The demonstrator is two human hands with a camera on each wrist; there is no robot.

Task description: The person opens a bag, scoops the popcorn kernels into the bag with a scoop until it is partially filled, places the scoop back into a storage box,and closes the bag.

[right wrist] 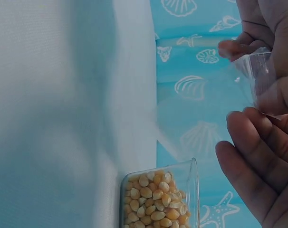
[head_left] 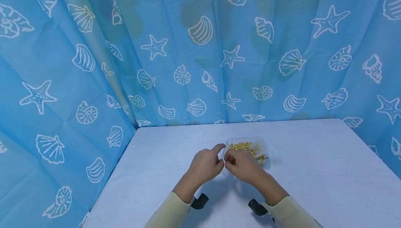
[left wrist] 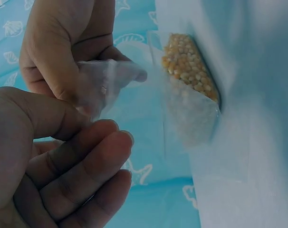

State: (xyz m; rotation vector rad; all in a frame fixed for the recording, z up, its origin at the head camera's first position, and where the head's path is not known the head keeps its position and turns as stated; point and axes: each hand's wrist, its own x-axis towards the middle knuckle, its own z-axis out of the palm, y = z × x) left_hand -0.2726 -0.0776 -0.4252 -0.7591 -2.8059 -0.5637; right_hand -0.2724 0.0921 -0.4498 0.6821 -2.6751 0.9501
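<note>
My left hand point(head_left: 206, 167) and right hand point(head_left: 244, 165) meet just in front of a clear rectangular container point(head_left: 267, 156) on the table. Between them is a small piece of clear plastic, apparently a bag point(left wrist: 103, 83), stretched and partly blurred. The left thumb and index finger pinch its near corner in the left wrist view. In the right wrist view, the right thumb and fingertips pinch the plastic point(right wrist: 258, 76) from below, other fingers loosely curled. Pale yellow corn kernels point(right wrist: 153, 199) fill part of the container. A whitish translucent sheet point(left wrist: 191, 114) covers some kernels.
A white cloth covers the table point(head_left: 163, 151). Blue curtains point(head_left: 175, 54) with white shell and starfish prints hang behind and to both sides. Dark wrist-camera mounts point(head_left: 200, 201) stick out below the sleeves.
</note>
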